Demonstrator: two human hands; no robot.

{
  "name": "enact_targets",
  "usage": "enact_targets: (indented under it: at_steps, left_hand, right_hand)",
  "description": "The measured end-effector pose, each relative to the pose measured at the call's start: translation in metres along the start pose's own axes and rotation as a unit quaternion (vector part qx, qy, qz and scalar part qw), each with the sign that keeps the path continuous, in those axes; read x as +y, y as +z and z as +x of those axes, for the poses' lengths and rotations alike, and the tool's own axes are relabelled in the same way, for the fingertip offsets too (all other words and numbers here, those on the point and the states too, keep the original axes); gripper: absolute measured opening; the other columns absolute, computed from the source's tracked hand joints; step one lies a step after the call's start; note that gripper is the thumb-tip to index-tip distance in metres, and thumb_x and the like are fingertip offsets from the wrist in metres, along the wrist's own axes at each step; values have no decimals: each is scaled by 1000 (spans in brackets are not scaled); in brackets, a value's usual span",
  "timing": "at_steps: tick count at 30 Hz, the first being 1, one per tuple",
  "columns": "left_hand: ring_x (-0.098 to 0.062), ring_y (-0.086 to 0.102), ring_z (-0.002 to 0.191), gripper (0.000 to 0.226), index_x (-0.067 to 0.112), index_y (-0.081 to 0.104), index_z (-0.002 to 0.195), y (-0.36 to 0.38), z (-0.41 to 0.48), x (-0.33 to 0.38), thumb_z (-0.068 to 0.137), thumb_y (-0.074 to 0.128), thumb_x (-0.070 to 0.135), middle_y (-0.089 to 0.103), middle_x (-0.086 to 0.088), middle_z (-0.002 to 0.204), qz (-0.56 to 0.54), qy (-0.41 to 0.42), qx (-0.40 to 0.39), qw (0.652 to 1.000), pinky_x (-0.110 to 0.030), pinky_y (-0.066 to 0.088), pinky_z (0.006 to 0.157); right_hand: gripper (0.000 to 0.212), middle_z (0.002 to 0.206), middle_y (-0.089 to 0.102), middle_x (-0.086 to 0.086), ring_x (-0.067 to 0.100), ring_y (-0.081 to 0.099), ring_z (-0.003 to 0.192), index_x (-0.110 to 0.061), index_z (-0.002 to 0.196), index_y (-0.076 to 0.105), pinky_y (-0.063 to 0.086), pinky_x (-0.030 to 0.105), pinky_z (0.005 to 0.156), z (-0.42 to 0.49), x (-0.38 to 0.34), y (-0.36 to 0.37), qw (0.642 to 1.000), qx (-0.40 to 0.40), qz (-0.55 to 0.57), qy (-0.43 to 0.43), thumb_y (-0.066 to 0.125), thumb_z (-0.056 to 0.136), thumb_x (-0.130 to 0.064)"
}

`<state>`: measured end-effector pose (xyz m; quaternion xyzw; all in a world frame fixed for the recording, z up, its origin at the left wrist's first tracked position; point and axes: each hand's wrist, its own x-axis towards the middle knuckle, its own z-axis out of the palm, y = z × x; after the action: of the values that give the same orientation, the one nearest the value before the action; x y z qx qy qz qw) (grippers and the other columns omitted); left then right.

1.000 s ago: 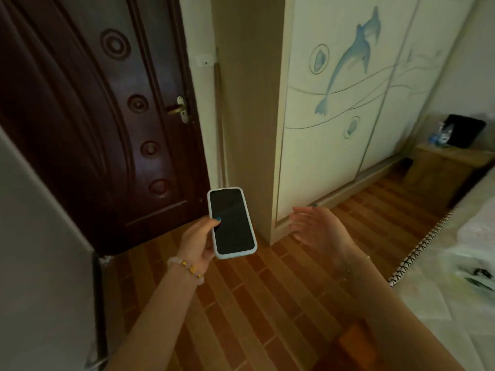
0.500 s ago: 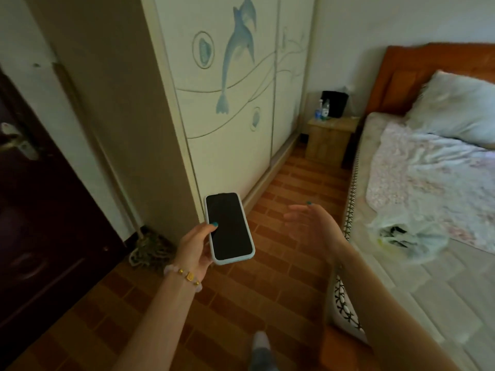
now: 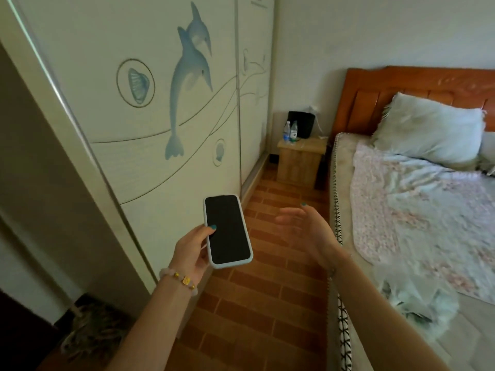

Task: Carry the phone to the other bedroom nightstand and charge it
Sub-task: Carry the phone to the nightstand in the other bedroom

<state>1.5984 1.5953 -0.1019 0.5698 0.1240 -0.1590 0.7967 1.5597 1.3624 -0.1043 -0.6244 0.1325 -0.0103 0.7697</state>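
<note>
My left hand grips a phone in a pale blue case, screen dark and facing up, thumb resting on its left edge. To its right my right hand is held out with fingers spread, holding nothing. Far ahead a small wooden nightstand stands between the wardrobe and the bed. A thin white cable hangs from the wall above it down to its top.
A cream sliding wardrobe with dolphin pictures lines the left. A bed with an orange headboard, pillow and floral cover fills the right. A narrow brick-patterned floor strip runs between them. Two water bottles and a black container sit on the nightstand.
The view has swung right, away from the dark door, and moved deeper into the room. The bed and nightstand now show closer. Both hands keep the same pose, phone still held.
</note>
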Motion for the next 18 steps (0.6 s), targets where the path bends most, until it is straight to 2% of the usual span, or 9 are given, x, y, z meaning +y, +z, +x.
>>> enact_targets:
  at_steps: [5,9,13,18]
  left_hand:
    - [-28,63,95,34,5,60,114,33,80,14,82,61,16,64,-17,110,2,-24,-24,999,-31,55,56]
    - [-33,62,104,39,5,60,118,63,151,20,81,62,17,63,-19,117,7,-54,-57,997,-35,56,60]
    - [-36,57,109,37,6,58,117,99,227,33,82,60,16,60,-20,119,20,-63,-82,994,-41,54,69]
    - [-37,55,110,33,10,56,115,149,331,68,82,60,14,57,-20,120,38,-75,-122,989,-45,54,74]
  right_hand:
    - [48,102,70,11,28,66,98,-11,107,66,51,44,88,66,-17,-25,999,30,17,-6,28,99,-40]
    - [49,102,71,10,27,66,95,-12,105,66,53,38,79,122,-24,-45,998,69,15,4,26,99,-40]
    - [48,99,72,8,25,67,93,-14,101,67,52,39,83,193,-34,-60,994,106,19,9,27,99,-41]
    - [47,100,71,9,24,66,92,-13,102,66,53,37,81,289,-68,-75,989,145,39,3,27,100,-39]
